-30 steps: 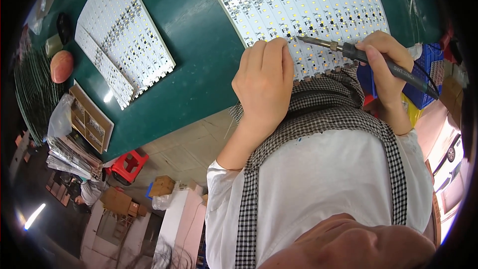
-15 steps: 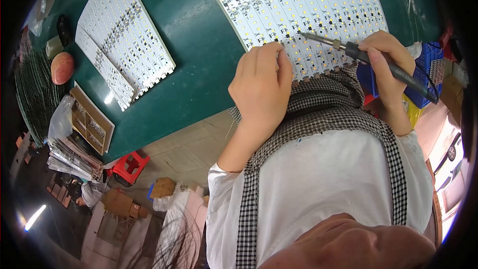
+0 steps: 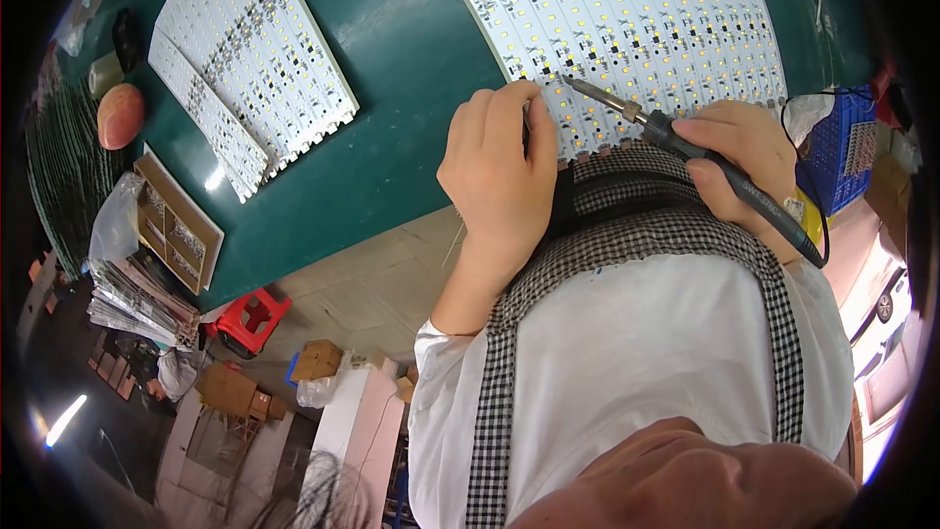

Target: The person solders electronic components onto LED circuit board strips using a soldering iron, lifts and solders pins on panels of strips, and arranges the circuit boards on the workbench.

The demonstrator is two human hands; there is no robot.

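A white LED board panel (image 3: 627,29), made of several narrow strips side by side with small yellow LEDs and dark chips, lies on the green table in front of me. My right hand (image 3: 739,152) is wrapped round the black handle of a soldering iron (image 3: 676,137). Its metal tip points left and is over the panel's near left part; whether it touches cannot be told. Close to that tip, at the panel's near left corner, my left hand (image 3: 501,171) has its fingers pinched together. What they grip is hidden. A thin wire shows beside the left wrist.
On the green table (image 3: 392,157), a second stack of LED boards (image 3: 259,59) lies to the left. Beyond it are a reddish round object (image 3: 120,117) and a divided cardboard tray (image 3: 176,225) of small parts. A red stool (image 3: 253,321) stands below; a blue crate (image 3: 840,152) is at right.
The soldering iron's tip has moved left across the panel, nearer my left hand. My right hand has come lower, and the handle slants more steeply. The whole view has shifted slightly.
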